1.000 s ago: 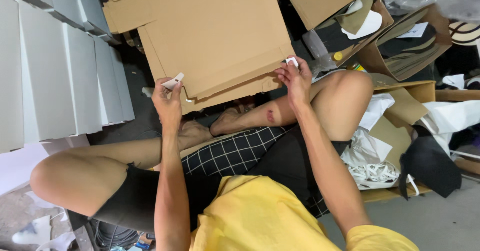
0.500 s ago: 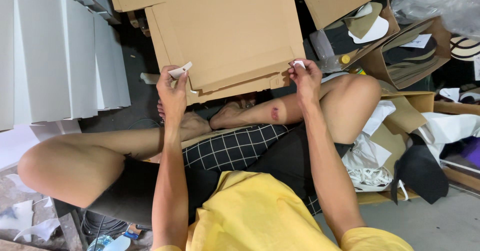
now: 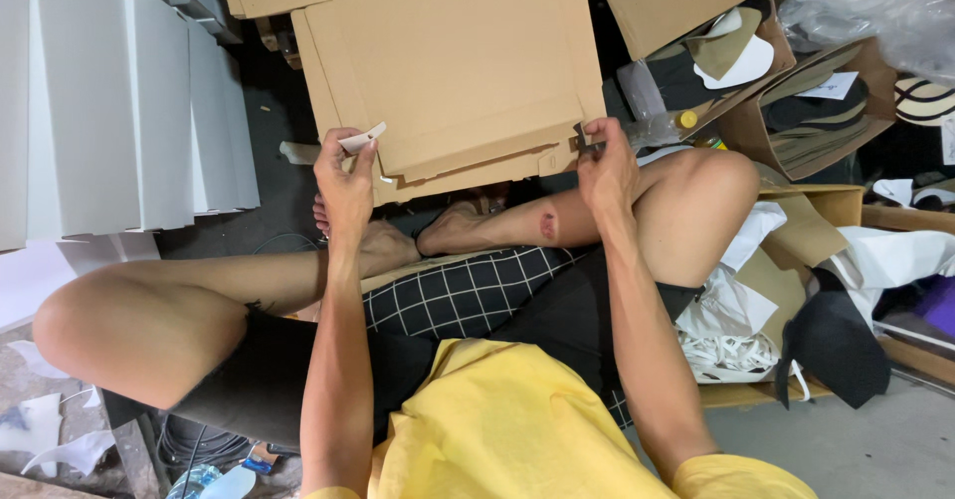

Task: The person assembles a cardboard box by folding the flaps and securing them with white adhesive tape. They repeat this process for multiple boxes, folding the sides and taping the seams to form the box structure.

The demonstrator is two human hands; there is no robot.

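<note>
To the left of the flat cardboard sheet [image 3: 448,61] stand white folded boxes [image 3: 109,101] in a row. Your left hand [image 3: 343,181] sits at the sheet's lower left corner, fingers pinched on a small white strip [image 3: 362,139]. The sheet itself lies just beyond your crossed legs. At its lower right corner your right hand [image 3: 607,166] is closed around a small dark piece [image 3: 582,141], perhaps a tab, too small to tell. Right of the sheet sit open cartons of cut shapes [image 3: 806,111].
</note>
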